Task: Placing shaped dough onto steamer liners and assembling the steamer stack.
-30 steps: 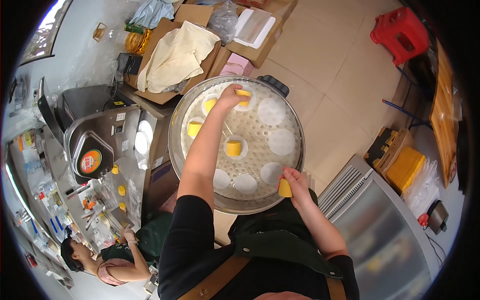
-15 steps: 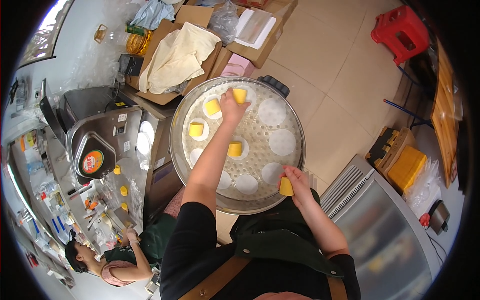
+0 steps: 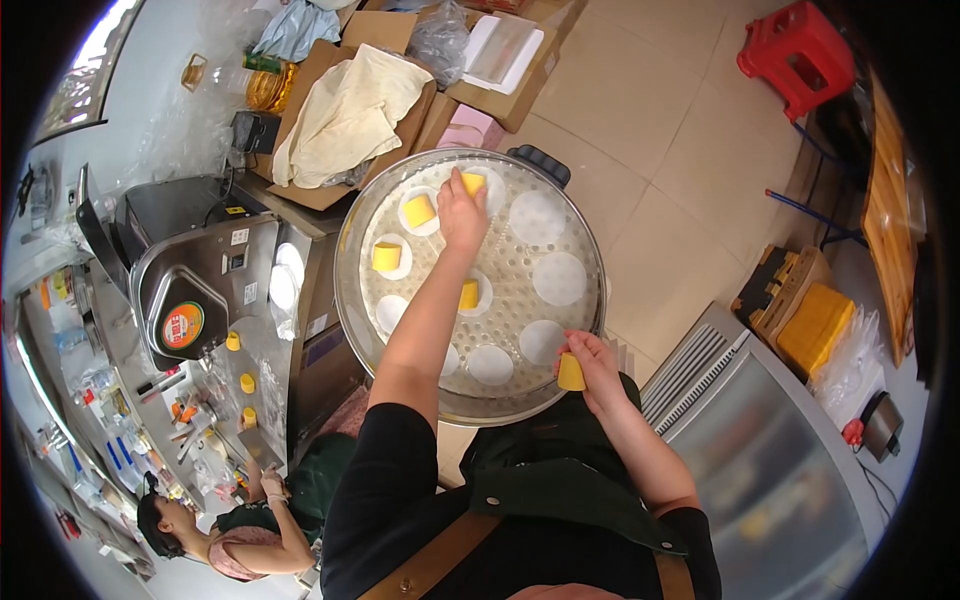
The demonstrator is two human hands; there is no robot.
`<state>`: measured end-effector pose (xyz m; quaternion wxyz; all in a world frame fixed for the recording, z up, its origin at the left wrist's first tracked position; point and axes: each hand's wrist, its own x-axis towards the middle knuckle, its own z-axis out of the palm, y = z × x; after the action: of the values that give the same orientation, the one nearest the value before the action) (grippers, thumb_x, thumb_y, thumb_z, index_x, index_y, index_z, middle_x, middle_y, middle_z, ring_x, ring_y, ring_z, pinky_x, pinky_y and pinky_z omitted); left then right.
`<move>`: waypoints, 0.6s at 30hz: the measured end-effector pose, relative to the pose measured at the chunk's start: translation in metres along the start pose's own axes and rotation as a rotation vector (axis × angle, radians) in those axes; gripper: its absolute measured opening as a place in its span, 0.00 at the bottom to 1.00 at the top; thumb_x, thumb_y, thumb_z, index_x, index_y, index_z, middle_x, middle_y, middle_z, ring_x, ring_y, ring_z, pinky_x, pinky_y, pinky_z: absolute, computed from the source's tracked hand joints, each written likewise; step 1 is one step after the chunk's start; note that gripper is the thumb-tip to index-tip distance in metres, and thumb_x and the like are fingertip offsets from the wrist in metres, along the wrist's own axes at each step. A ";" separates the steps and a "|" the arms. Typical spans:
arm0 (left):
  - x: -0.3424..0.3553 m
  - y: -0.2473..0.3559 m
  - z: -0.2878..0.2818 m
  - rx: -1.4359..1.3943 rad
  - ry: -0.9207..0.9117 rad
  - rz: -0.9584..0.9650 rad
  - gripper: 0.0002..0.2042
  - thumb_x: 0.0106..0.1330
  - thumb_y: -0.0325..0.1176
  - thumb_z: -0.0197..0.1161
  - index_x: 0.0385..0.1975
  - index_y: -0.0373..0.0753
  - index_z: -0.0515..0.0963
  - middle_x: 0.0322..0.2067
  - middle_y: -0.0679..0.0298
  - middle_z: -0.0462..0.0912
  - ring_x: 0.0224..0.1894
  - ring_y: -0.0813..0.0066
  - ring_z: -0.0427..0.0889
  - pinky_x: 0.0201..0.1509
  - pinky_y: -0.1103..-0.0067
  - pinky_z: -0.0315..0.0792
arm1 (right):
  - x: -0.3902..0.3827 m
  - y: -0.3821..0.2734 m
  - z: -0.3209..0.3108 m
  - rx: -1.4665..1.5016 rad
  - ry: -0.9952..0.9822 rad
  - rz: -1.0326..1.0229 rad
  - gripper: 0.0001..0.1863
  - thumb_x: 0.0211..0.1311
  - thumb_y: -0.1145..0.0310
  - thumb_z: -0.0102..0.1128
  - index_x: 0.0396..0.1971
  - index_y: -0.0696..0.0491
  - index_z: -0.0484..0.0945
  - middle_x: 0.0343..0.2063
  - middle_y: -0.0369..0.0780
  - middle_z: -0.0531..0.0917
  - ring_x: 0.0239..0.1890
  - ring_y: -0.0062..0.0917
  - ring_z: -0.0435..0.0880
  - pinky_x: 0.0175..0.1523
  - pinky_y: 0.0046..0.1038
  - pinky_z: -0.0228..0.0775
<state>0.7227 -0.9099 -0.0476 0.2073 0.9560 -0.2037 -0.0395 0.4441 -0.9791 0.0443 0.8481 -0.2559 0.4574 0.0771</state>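
Observation:
A round perforated metal steamer tray (image 3: 515, 300) lies in front of me, dotted with white paper rounds (image 3: 537, 218). At its far edge my left hand (image 3: 463, 217) has its fingers and thumb around a yellow dough piece (image 3: 473, 184), over a paper round. By the near right rim, my right hand (image 3: 596, 372) grips another yellow dough piece (image 3: 571, 373). Three more sit on papers: an upper-left piece (image 3: 419, 210), a left piece (image 3: 386, 257) and a middle piece (image 3: 468, 294), partly covered by my left forearm.
Left of the tray, a co-worker (image 3: 240, 530) stands at a steel counter (image 3: 262, 370) bearing several yellow dough pieces (image 3: 248, 383) and a scale (image 3: 182, 300). Cardboard boxes (image 3: 400, 150) with a cream cloth (image 3: 345, 115) are beyond. A glass-topped freezer (image 3: 755, 430) and red stool (image 3: 797, 58) stand right.
My left hand has closed in around the far dough piece, covering more of it. The view has shifted slightly. My right hand keeps its piece. The co-worker's hands have moved.

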 end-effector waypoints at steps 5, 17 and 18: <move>0.002 0.007 -0.001 0.138 -0.009 -0.067 0.35 0.41 0.42 0.68 0.48 0.30 0.62 0.40 0.51 0.68 0.45 0.57 0.66 0.48 0.70 0.62 | -0.001 0.002 -0.004 -0.013 -0.005 -0.012 0.13 0.60 0.64 0.47 0.40 0.57 0.67 0.26 0.37 0.74 0.23 0.23 0.75 0.29 0.23 0.70; 0.014 0.001 0.004 0.097 -0.025 -0.280 0.26 0.38 0.40 0.67 0.36 0.33 0.67 0.35 0.53 0.73 0.41 0.58 0.71 0.47 0.71 0.65 | -0.003 0.002 -0.003 -0.031 -0.012 -0.022 0.13 0.61 0.64 0.46 0.39 0.58 0.67 0.25 0.38 0.74 0.23 0.22 0.75 0.28 0.22 0.69; 0.014 0.001 0.004 0.097 -0.025 -0.279 0.26 0.38 0.40 0.67 0.36 0.33 0.67 0.35 0.53 0.73 0.41 0.58 0.71 0.47 0.71 0.65 | -0.003 0.001 -0.003 -0.030 -0.013 -0.023 0.13 0.61 0.64 0.46 0.39 0.58 0.67 0.25 0.38 0.74 0.23 0.22 0.75 0.28 0.22 0.69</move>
<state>0.7343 -0.9174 -0.0509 0.1507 0.9834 -0.0732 -0.0697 0.4399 -0.9791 0.0450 0.8480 -0.2732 0.4478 0.0758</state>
